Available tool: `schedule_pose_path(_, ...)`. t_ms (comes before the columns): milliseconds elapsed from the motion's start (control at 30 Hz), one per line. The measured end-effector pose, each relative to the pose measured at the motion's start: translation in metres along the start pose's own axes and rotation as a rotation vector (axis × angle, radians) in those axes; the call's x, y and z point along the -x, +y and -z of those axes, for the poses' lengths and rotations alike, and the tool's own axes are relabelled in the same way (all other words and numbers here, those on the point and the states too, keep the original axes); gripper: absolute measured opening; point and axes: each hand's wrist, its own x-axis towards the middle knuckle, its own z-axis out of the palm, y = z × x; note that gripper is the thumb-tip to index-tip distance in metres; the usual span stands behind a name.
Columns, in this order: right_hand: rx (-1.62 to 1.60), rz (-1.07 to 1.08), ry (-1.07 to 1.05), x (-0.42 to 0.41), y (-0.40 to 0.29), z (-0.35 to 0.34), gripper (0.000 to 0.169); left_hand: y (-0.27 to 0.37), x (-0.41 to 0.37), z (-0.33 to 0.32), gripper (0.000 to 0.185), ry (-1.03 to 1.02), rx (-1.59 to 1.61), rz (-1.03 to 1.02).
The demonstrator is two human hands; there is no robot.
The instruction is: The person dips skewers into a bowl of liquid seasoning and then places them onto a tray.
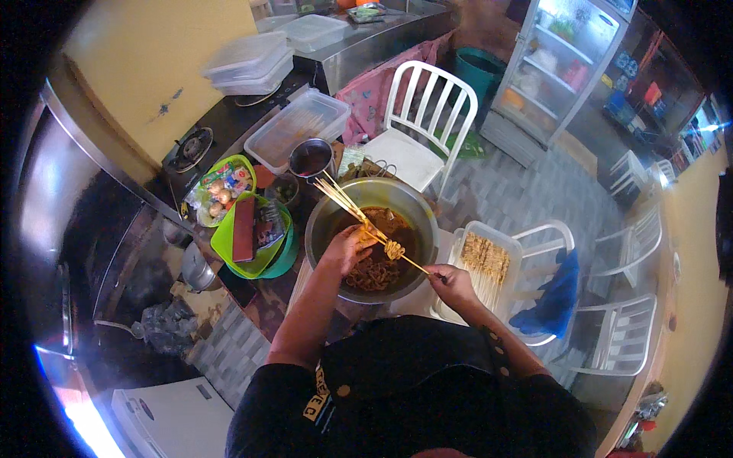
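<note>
Over a large metal basin (426, 240) of brown marinade, my left hand (349, 249) holds a bunch of thin wooden skewers (341, 197) that fan out to the upper left. My right hand (452, 283) grips the end of one skewer, which has a folded coil of food strips (394, 249) threaded on it, just right of my left fingers. More food strips (375, 272) lie in the basin's lower part, in the dark oily liquid. To the right, a clear plastic container (515, 246) holds rows of loaded skewers (485, 257).
Left of the basin stand a green basket (220, 237) with a dark red box, a basket of onions and packets, and a metal pot (311, 157). A lidded plastic container (298, 129) lies behind. White chairs (426, 114) surround the table; a blue cloth (552, 295) hangs on one.
</note>
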Motion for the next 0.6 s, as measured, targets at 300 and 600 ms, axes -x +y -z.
schedule_pose_path(300,0.016,0.071,-0.054,0.001,0.003,0.029,0.020,-0.012,0.003,-0.006,0.015,0.092,0.062,-0.064)
schedule_pose_path(600,0.031,0.139,-0.042,-0.005,0.021,0.025,0.019,-0.025,0.000,0.002,0.017,0.116,0.190,-0.077)
